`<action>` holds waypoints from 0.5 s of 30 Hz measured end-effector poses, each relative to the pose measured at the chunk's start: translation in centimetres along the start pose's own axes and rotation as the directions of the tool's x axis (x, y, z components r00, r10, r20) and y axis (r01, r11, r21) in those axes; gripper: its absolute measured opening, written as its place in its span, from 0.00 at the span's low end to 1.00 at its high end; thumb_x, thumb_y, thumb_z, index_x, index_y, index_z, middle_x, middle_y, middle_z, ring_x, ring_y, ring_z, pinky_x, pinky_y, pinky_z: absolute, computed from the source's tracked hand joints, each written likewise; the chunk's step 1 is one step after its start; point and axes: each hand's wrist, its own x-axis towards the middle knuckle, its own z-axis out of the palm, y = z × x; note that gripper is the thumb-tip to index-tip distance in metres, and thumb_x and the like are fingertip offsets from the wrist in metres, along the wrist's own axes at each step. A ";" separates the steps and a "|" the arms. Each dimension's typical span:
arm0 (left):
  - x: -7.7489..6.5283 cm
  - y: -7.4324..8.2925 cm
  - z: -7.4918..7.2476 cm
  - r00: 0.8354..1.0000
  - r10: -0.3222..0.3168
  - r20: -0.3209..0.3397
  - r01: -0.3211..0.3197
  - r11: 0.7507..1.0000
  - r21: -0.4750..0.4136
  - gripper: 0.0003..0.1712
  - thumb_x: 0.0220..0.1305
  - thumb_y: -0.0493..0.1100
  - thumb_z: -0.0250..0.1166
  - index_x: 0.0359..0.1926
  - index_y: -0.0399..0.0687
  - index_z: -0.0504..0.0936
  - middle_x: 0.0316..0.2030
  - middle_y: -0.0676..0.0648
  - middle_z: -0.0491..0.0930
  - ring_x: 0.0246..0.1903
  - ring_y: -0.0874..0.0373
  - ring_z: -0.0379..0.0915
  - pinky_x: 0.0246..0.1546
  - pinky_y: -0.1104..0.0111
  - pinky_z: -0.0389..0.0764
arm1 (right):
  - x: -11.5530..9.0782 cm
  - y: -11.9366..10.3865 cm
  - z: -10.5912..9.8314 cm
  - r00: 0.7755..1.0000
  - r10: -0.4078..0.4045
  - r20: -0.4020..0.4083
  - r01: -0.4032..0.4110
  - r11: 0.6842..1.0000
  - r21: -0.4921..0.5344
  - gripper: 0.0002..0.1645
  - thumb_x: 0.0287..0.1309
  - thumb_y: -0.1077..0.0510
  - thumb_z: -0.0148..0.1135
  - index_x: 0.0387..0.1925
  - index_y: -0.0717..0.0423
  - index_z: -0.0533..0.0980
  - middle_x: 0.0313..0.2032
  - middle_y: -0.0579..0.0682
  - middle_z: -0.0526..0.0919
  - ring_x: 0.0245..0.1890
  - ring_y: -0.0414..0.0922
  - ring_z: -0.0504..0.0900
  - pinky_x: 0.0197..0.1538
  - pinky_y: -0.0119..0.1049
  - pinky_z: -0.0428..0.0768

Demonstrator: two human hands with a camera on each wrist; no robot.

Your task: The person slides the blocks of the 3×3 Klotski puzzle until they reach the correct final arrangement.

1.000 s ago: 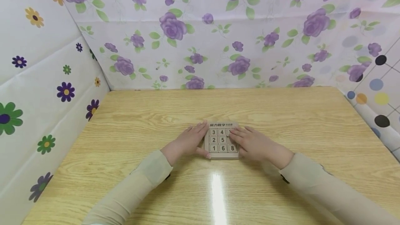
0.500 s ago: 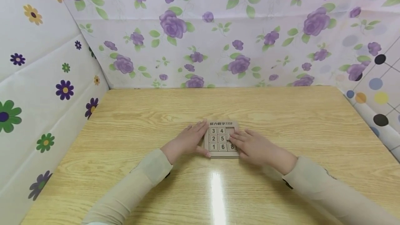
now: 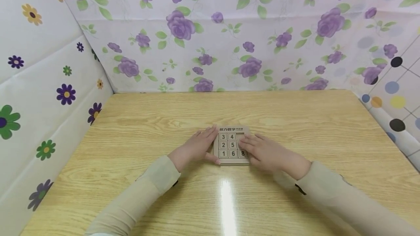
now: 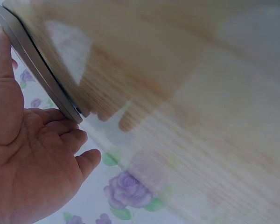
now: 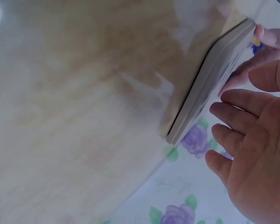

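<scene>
A pale number slide puzzle (image 3: 232, 161) lies flat on the wooden table. Tiles 3, 4, 2, 5, 1, 6 and 8 show in its frame, and a dark gap is visible at the top right. My left hand (image 3: 196, 148) holds its left side, thumb at the near corner and fingers at the far one. Over the right column, my right hand (image 3: 267, 151) rests its nearly straight fingertips, hiding the middle-right slot. The left wrist view shows the puzzle's edge (image 4: 42, 70) against the left hand; in the right wrist view the right fingers reach over the puzzle (image 5: 210, 79).
The wooden table (image 3: 157, 112) extends around the puzzle on all sides. Behind it hangs a cloth with purple roses (image 3: 183, 57). Flowered cloth (image 3: 39, 119) stands at the left and a dotted one (image 3: 400, 90) at the right.
A tile in the right column has slid down from the top-right slot under my right fingertips, baring the dark gap there. My left hand has stayed on the puzzle's left side.
</scene>
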 end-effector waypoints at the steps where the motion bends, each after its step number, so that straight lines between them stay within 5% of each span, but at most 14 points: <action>1: 0.0 0.0 0.0 1.000 0.000 -0.003 0.000 1.000 -0.002 0.66 0.47 0.68 0.66 0.75 0.42 0.42 0.75 0.44 0.39 0.74 0.50 0.36 0.74 0.54 0.45 | 0.3 0.1 -0.1 1.000 -0.001 -0.004 0.001 1.000 -0.002 0.31 0.62 0.58 0.49 0.66 0.65 0.64 0.67 0.59 0.66 0.69 0.57 0.60 0.71 0.56 0.57; 15: 0.0 0.0 0.1 1.000 0.003 0.002 -0.003 1.000 0.001 0.65 0.48 0.69 0.66 0.75 0.42 0.42 0.75 0.44 0.39 0.74 0.50 0.37 0.74 0.54 0.45 | 3.1 0.0 -0.3 0.997 0.008 0.077 -0.009 1.000 0.014 0.33 0.64 0.55 0.48 0.69 0.61 0.61 0.70 0.56 0.61 0.71 0.54 0.56 0.73 0.53 0.52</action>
